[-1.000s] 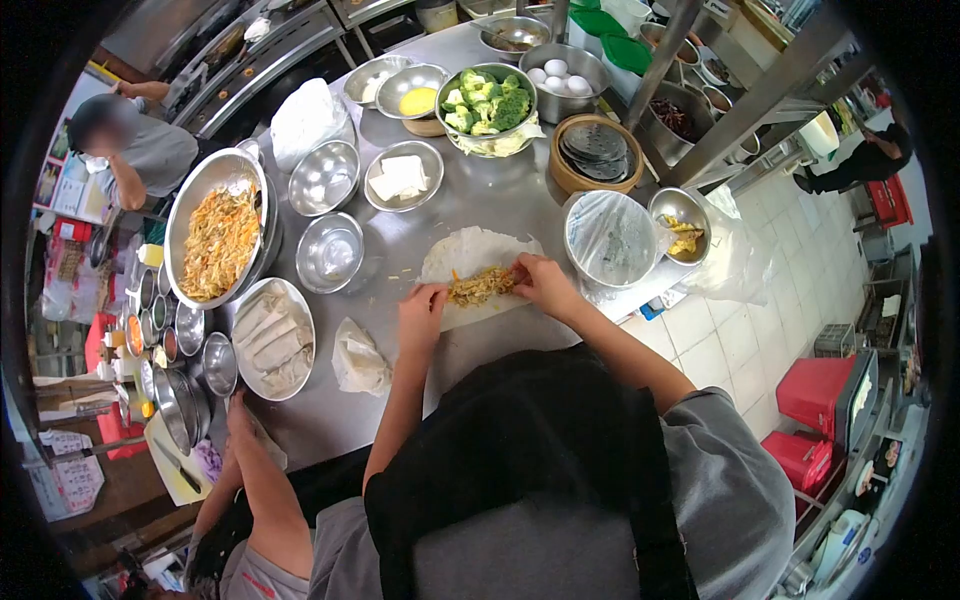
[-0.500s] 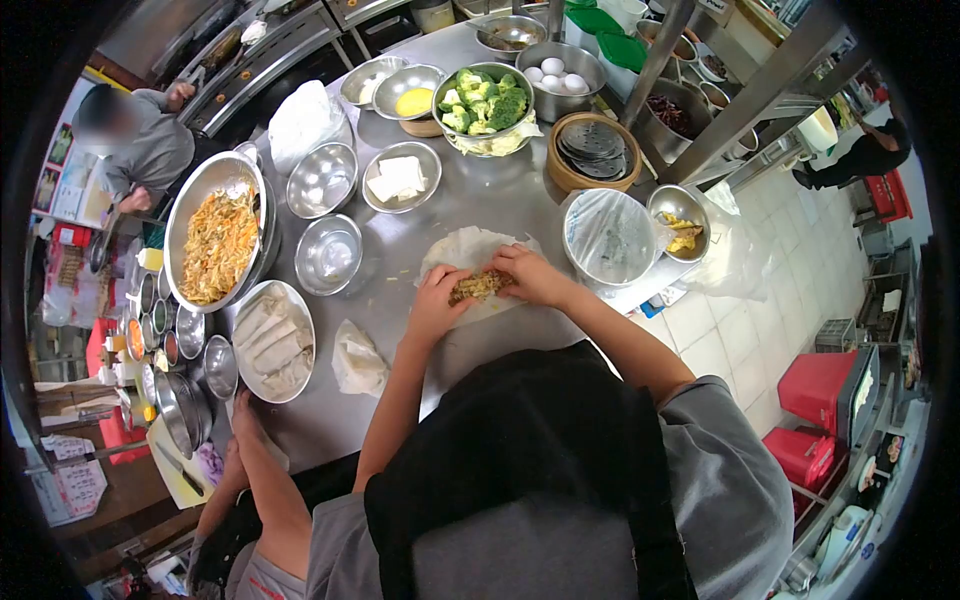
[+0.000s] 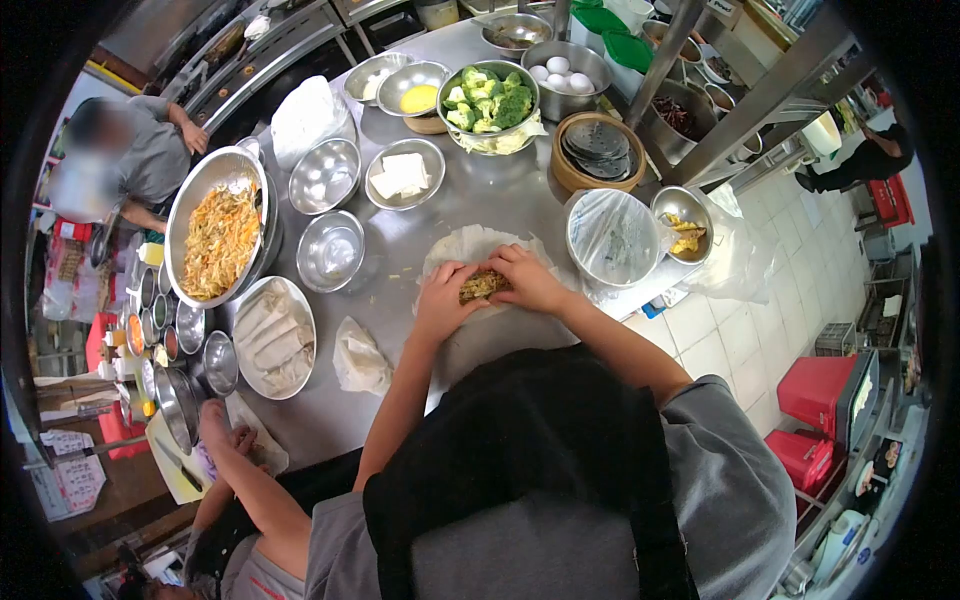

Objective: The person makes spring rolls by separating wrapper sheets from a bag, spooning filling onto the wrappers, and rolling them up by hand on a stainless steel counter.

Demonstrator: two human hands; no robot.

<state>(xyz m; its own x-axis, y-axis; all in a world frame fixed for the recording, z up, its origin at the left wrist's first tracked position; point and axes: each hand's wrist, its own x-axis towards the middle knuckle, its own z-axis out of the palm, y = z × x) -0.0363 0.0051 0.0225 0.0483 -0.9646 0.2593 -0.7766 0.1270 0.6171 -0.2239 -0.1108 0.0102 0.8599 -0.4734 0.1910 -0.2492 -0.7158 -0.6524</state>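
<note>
A thin, pale round wrapper (image 3: pixel 468 243) lies flat on the steel table in front of me, with a log of brownish shredded filling (image 3: pixel 484 287) on it. My left hand (image 3: pixel 443 302) cups the left end of the filling, fingers bent over it. From the right, my right hand (image 3: pixel 531 281) presses its other end with curled fingers. The two hands nearly meet above the log, and wrapper edges show beyond them. Left of my left arm is a crumpled stack of pale wrappers (image 3: pixel 361 357).
A plate of rolled wrappers (image 3: pixel 309 374) and a large bowl of shredded vegetables (image 3: pixel 180 262) stand left. A co-worker's hand (image 3: pixel 243 437) is over another wrapper. Farther back are broccoli (image 3: pixel 487 103), eggs (image 3: pixel 558 66), steel bowls (image 3: pixel 331 252) and a plastic-covered container (image 3: pixel 612 238).
My hands have drawn closer together around the filling, the left shifting slightly right. The co-worker's hands beside me have moved down from the plate onto a wrapper. The person at far left has shifted.
</note>
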